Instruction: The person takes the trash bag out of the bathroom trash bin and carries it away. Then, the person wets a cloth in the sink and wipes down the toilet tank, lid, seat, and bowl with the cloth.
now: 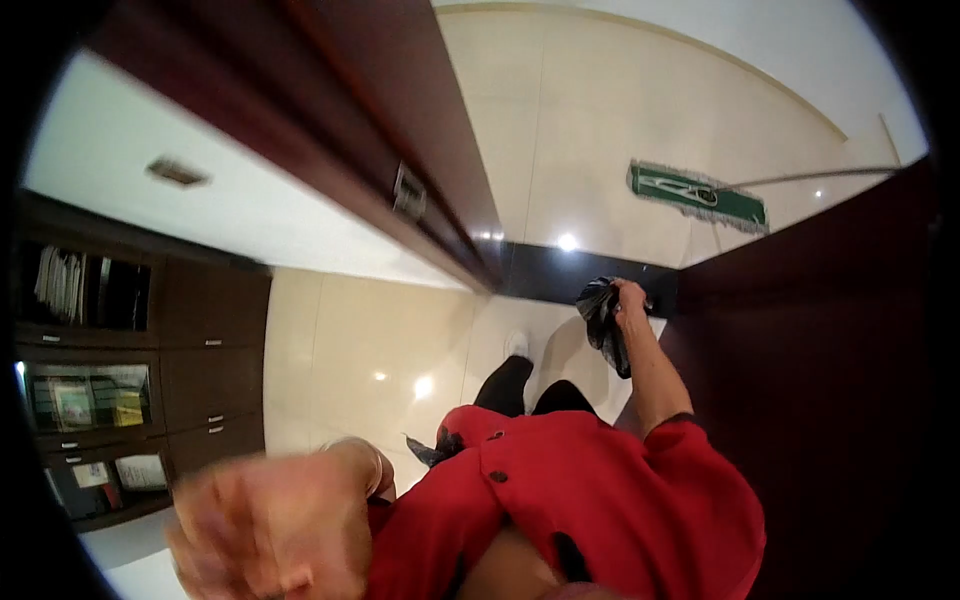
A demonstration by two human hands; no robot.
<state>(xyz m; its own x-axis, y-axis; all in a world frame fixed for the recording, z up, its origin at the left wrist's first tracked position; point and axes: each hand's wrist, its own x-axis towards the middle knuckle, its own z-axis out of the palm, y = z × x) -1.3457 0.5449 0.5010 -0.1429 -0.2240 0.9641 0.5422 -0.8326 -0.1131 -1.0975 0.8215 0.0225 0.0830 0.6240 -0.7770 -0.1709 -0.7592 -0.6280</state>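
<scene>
My right hand (630, 300) is closed on a black plastic bag (602, 322), held out ahead beside the dark door. The bag hangs crumpled below the fingers, over the dark threshold strip and the floor. Close to the camera at lower left is my left hand (270, 525), smeared by motion. Its fingers cannot be made out clearly, and nothing is seen in it. A piece of black plastic-like material (432, 450) sticks out by the left side of my red shirt (560, 470); what keeps it there is hidden.
I stand at a doorway with a dark wooden frame (400, 110) on the left and a dark door (800, 350) on the right. Beyond the black threshold (590, 268), a green dust mop (698, 196) lies on the tiles. Dark cabinets (215, 345) with glass panes stand far left.
</scene>
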